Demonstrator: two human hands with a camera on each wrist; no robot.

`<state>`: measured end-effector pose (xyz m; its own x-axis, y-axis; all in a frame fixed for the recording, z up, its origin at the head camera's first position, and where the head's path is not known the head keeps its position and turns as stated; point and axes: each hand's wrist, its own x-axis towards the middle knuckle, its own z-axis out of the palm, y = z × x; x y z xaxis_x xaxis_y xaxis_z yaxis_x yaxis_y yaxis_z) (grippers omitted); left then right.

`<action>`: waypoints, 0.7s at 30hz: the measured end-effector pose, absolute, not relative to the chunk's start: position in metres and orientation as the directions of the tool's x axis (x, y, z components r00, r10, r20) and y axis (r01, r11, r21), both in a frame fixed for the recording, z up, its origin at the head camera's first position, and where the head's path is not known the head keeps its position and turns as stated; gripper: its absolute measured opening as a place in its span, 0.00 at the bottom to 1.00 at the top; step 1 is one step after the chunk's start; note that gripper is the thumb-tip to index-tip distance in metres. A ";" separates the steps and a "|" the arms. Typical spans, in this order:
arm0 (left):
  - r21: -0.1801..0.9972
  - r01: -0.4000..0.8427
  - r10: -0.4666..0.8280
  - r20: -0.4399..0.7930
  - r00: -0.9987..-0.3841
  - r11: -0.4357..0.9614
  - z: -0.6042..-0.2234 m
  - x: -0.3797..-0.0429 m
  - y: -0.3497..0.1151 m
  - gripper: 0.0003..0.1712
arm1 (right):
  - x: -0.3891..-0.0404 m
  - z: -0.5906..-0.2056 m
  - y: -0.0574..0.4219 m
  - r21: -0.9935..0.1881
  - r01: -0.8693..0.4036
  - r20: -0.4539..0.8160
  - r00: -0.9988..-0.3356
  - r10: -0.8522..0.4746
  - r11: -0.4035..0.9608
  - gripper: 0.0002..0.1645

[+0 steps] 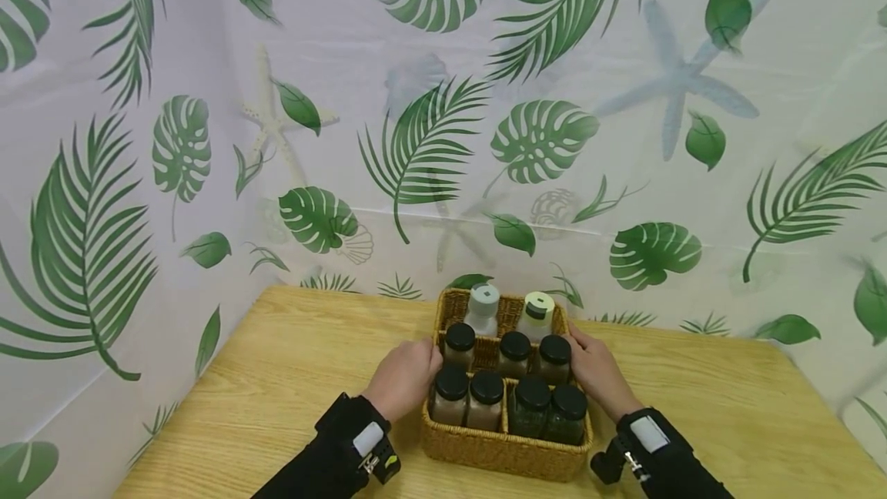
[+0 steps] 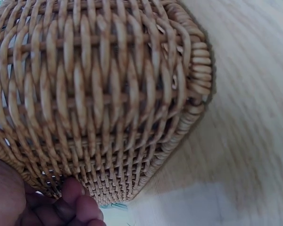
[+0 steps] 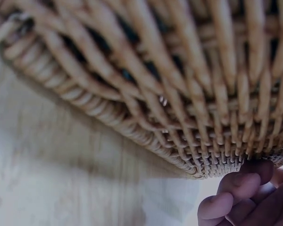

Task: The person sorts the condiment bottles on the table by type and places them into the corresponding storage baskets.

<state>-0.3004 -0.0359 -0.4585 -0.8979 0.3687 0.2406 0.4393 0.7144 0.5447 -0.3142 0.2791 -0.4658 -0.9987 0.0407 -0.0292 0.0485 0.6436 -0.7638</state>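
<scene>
A brown wicker basket (image 1: pixel 502 454) with compartments stands on the wooden table. My left hand (image 1: pixel 403 377) grips its left side, and my right hand (image 1: pixel 600 373) holds the right side toward the back. Up close, the left fingers (image 2: pixel 85 207) curl against the woven wall in the left wrist view. Curled right fingers (image 3: pixel 243 186) likewise meet the weave in the right wrist view. Several black-lidded jars (image 1: pixel 532 403) fill the front and middle compartments. In the back one stand a white-capped bottle (image 1: pixel 483 308) and a bottle with a pale yellow cap (image 1: pixel 537 314).
The light wooden table (image 1: pixel 298 376) extends to both sides of the basket. Behind it and along the left hangs a white cloth (image 1: pixel 443 237) printed with green leaves and starfish. A black wrist device (image 1: pixel 363 437) is strapped on each forearm.
</scene>
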 end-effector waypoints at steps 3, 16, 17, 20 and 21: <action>0.545 0.426 0.355 0.236 -0.905 0.722 -0.459 -0.303 -0.034 0.22 | -0.316 -0.465 0.280 -0.759 0.043 -0.028 -0.999 0.033 0.650 0.37; 0.531 0.409 0.336 0.233 -0.912 0.742 -0.459 -0.313 -0.031 0.22 | -0.328 -0.465 0.284 -0.795 0.075 -0.069 -0.997 0.034 0.601 0.38; 0.533 0.410 0.336 0.235 -0.912 0.740 -0.459 -0.313 -0.031 0.22 | -0.329 -0.465 0.284 -0.796 0.075 -0.069 -0.997 0.033 0.600 0.38; 0.531 0.410 0.334 0.237 -0.912 0.742 -0.460 -0.314 -0.031 0.22 | -0.330 -0.465 0.285 -0.794 0.067 -0.066 -0.998 0.025 0.604 0.38; 0.532 0.409 0.334 0.236 -0.913 0.742 -0.460 -0.314 -0.031 0.22 | -0.330 -0.465 0.285 -0.795 0.070 -0.068 -0.997 0.026 0.602 0.38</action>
